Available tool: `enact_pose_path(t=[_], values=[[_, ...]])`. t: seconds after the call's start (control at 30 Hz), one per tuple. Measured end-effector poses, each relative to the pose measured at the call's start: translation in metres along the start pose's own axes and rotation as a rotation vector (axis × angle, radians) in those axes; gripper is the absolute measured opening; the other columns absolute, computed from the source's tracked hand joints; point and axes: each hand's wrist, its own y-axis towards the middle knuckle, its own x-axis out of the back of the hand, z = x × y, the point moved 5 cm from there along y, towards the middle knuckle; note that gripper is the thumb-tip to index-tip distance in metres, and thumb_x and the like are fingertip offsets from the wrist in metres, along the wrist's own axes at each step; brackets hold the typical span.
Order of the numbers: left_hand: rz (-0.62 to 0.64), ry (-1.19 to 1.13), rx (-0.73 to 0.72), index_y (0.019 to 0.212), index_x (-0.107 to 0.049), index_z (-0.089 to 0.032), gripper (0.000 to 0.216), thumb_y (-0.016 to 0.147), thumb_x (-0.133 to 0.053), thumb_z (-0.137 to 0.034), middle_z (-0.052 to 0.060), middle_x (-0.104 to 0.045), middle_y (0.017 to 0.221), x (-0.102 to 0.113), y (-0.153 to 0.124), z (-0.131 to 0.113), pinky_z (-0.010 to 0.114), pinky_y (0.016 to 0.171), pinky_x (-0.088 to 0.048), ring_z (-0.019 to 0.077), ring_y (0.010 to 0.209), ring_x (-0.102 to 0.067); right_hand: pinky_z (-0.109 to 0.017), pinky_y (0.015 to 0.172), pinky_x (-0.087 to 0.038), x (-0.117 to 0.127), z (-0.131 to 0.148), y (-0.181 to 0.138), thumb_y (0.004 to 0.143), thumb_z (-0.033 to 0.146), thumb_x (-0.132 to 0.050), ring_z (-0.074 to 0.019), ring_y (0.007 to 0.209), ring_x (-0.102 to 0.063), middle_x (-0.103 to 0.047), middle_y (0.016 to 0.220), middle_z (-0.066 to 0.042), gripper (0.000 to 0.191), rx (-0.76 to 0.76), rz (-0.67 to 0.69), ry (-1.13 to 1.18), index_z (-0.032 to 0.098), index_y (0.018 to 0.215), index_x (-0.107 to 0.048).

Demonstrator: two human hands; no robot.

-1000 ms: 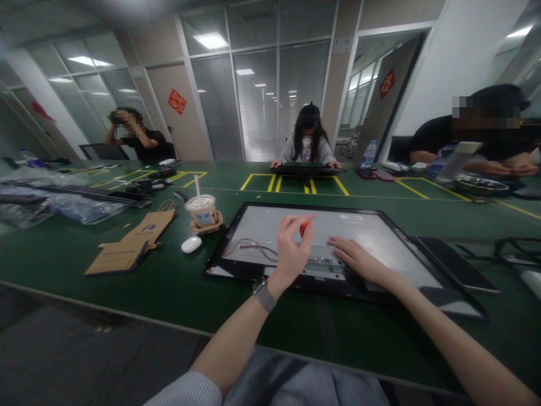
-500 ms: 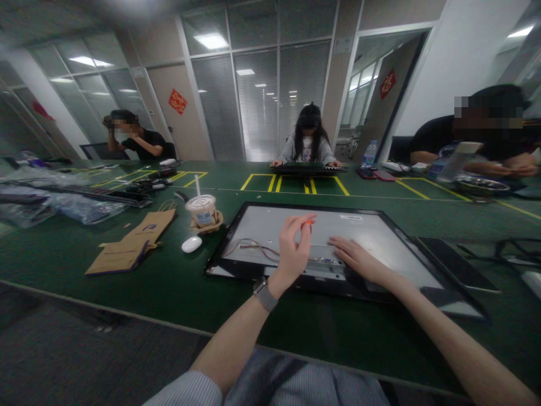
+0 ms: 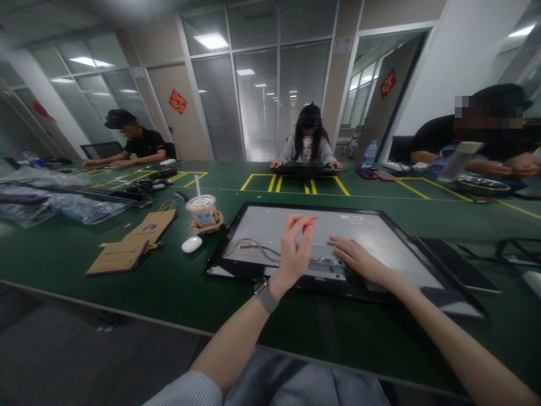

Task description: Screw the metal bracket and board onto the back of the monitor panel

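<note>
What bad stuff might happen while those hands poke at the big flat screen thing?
The small orange-handled screwdriver pinched in the left hand might slip and scratch the panel or jab the right hand lying flat close by. The thin wires beside the left hand might get snagged. The cup with a straw stands near the panel's corner; a bump might spill it.

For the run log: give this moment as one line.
left hand: grips screwdriver over panel | right hand: flat on panel | cup, mouse: left of panel
</note>
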Motion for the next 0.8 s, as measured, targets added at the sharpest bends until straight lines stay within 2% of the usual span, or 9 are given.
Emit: enact_pose_path(t=[0.1, 0.2, 0.3, 0.43, 0.63, 0.8], values=[[0.015, -0.022, 0.018, 0.112, -0.065, -0.019, 0.029, 0.099, -0.039, -0.022, 0.008, -0.063, 0.104, -0.0008, -0.0001, 0.0011, 0.032, 0.083, -0.046, 0.0174, 0.093, -0.058, -0.055, 0.115, -0.021, -0.0011, -0.0012, 0.0005, 0.097, 0.058, -0.021, -0.0292, 0.139, -0.036, -0.047, 0.148, -0.012, 0.063, -0.001, -0.002, -0.011, 0.021, 0.137, -0.053], [-0.01, 0.031, -0.003, 0.109, -0.067, -0.019, 0.024, 0.097, -0.047, -0.023, 0.005, -0.061, 0.092, 0.0002, 0.0007, 0.0015, 0.031, 0.08, -0.046, 0.0164, 0.086, -0.057, -0.055, 0.114, -0.021, -0.0015, -0.002, 0.0008, 0.097, 0.058, -0.021, -0.0294, 0.139, -0.036, -0.047, 0.147, -0.011, 0.063, -0.003, -0.01, -0.014, 0.021, 0.137, -0.053], [-0.06, 0.089, -0.028, 0.098, -0.071, -0.02, 0.014, 0.09, -0.059, -0.024, 0.001, -0.052, 0.081, 0.0023, 0.0014, 0.0015, 0.029, 0.076, -0.046, 0.0146, 0.077, -0.052, -0.055, 0.115, -0.021, -0.0012, -0.0022, 0.0006, 0.097, 0.058, -0.021, -0.0291, 0.139, -0.035, -0.046, 0.148, -0.011, 0.063, -0.002, -0.014, -0.006, 0.022, 0.137, -0.053], [-0.106, 0.1, -0.015, 0.089, -0.071, -0.02, 0.012, 0.089, -0.063, -0.027, 0.001, -0.048, 0.081, 0.0046, 0.0012, 0.002, 0.028, 0.074, -0.046, 0.0139, 0.076, -0.05, -0.056, 0.114, -0.021, -0.0013, -0.0027, 0.0, 0.097, 0.057, -0.021, -0.0287, 0.139, -0.036, -0.046, 0.148, -0.011, 0.061, 0.007, -0.007, 0.002, 0.023, 0.137, -0.053], [-0.02, -0.027, 0.039, 0.11, -0.067, -0.021, 0.031, 0.099, -0.039, -0.022, 0.006, -0.057, 0.104, 0.0008, 0.0, 0.0047, 0.029, 0.079, -0.046, 0.0153, 0.088, -0.056, -0.056, 0.114, -0.021, -0.0026, -0.0045, 0.0007, 0.098, 0.056, -0.022, -0.0284, 0.139, -0.036, -0.045, 0.149, -0.012, 0.061, 0.015, -0.013, -0.006, 0.021, 0.138, -0.051], [0.009, -0.046, 0.047, 0.117, -0.063, -0.02, 0.029, 0.099, -0.041, -0.021, 0.006, -0.063, 0.098, -0.0009, 0.001, 0.0043, 0.03, 0.08, -0.045, 0.0155, 0.089, -0.057, -0.056, 0.114, -0.021, -0.0019, -0.0033, 0.0009, 0.098, 0.057, -0.021, -0.0285, 0.139, -0.036, -0.046, 0.148, -0.011, 0.061, 0.01, -0.019, -0.012, 0.022, 0.138, -0.052]])
